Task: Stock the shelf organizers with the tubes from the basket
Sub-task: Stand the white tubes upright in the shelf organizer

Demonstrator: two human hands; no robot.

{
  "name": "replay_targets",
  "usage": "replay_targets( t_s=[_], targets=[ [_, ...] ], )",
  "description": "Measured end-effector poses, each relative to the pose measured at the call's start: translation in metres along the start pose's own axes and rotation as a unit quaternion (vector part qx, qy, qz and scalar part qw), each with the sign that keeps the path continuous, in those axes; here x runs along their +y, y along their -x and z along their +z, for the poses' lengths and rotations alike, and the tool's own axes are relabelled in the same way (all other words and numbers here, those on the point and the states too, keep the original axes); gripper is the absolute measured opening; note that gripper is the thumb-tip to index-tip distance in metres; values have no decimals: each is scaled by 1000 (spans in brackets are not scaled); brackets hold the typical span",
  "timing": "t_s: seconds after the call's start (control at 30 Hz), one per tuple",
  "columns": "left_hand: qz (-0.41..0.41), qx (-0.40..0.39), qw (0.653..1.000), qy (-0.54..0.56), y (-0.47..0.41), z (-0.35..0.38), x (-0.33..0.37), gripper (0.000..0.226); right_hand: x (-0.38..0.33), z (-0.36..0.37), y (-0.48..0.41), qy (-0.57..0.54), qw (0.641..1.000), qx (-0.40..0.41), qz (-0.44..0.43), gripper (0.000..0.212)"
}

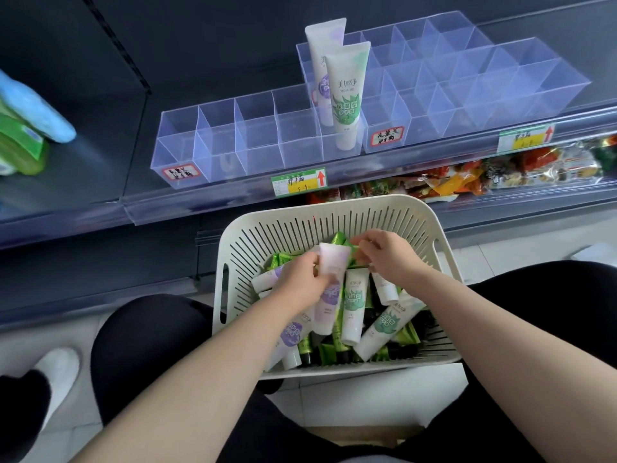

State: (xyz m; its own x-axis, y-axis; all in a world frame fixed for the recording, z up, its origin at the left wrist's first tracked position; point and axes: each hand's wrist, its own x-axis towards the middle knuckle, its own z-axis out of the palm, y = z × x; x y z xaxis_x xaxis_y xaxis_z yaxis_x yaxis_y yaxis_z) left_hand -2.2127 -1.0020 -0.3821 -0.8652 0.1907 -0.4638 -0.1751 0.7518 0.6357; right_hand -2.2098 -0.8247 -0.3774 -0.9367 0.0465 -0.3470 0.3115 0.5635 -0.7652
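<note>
A cream slatted basket (pixel 334 215) sits between my knees, holding several white tubes with purple or green labels and dark green tubes. My left hand (pixel 300 279) grips a white purple-labelled tube (pixel 330 262) over the pile. My right hand (pixel 384 252) pinches a green tube (pixel 354 250) near the basket's far side. On the shelf stand two clear divided organizers, the near one (pixel 253 142) and the far one (pixel 467 85). Two white tubes stand upright in them: a green-labelled one (pixel 347 95) and, behind it, a purple-labelled one (pixel 322 55).
Price tags (pixel 298 185) hang on the shelf's front rail. Snack packets (pixel 467 175) fill the shelf below on the right. Blue and green packages (pixel 26 128) lie on the shelf at far left. My white shoe (pixel 58 369) rests on the tiled floor.
</note>
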Motion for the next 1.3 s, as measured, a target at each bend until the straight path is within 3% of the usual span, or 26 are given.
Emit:
replay_targets(
  t_s=[0.13,0.23,0.4,0.57,0.73,0.83,1.03,1.17,1.3],
  targets=[
    [-31,72,996,-49,-2,-11,-19,26,20,14,-3,280,958,-64,27,31],
    [-42,71,996,-42,-2,-14,-25,32,20,32,5,361,926,-86,69,35],
    [-24,72,996,-36,-2,-11,-27,32,14,66,12,428,899,-64,61,53],
    [-31,108,994,-15,-1,-15,-25,35,11,69,10,325,935,-30,140,92],
    [-18,130,991,-15,0,-25,-24,29,14,48,13,275,949,-37,147,45],
    [-11,134,991,8,3,-27,-21,20,19,36,15,217,967,-35,130,28],
    [-2,145,989,-6,9,-29,-10,17,13,23,24,125,987,-19,101,40],
    [45,180,982,13,16,-37,6,15,-8,15,29,148,988,9,33,48],
    [92,227,968,52,19,-56,29,13,-37,-3,29,137,987,61,-65,32]
  ],
)
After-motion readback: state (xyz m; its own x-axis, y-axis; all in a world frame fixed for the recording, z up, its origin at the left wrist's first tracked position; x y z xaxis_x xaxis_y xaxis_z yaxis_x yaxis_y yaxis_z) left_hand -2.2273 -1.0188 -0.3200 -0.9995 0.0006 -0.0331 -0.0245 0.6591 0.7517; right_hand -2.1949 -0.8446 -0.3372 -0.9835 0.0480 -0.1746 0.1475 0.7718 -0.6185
